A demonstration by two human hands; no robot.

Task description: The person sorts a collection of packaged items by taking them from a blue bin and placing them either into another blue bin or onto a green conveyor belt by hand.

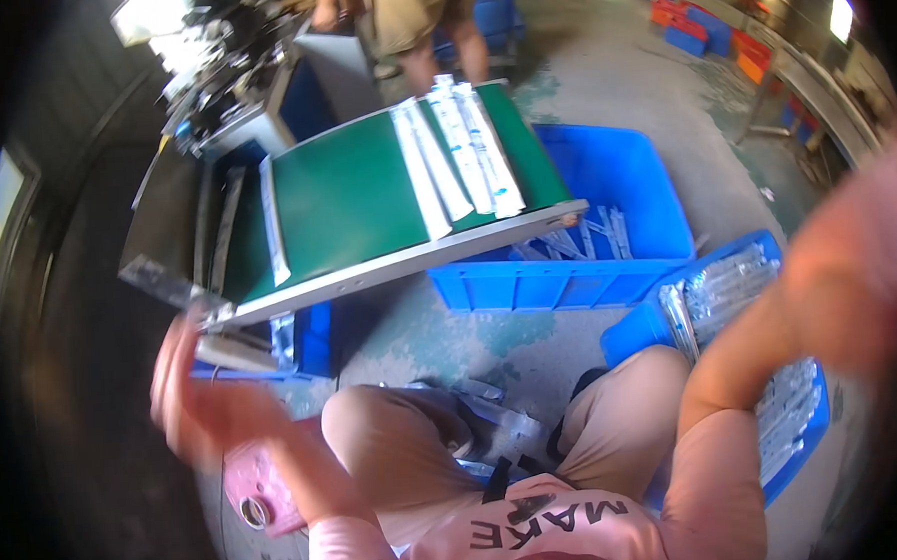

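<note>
My left hand (204, 401) is blurred, just below the near left corner of a conveyor with a green belt (334, 185). Its fingers look stretched out and loose, and I see nothing in them. Raised at the far right, close to the camera, my right hand (854, 272) is smeared by motion, so its fingers cannot be made out. Several long, thin clear-and-white plastic packages (473, 149) lie across the belt's right part. A single narrow strip package (273, 223) lies farther left on it.
A large blue bin (665, 200) under the belt's right end holds several packages. Beside my right knee, a blue crate (820, 419) is filled with packages. Another blue bin (318, 341) stands under the belt's left end. A pink stool (267, 483) is by my left thigh. A person (417, 21) stands beyond.
</note>
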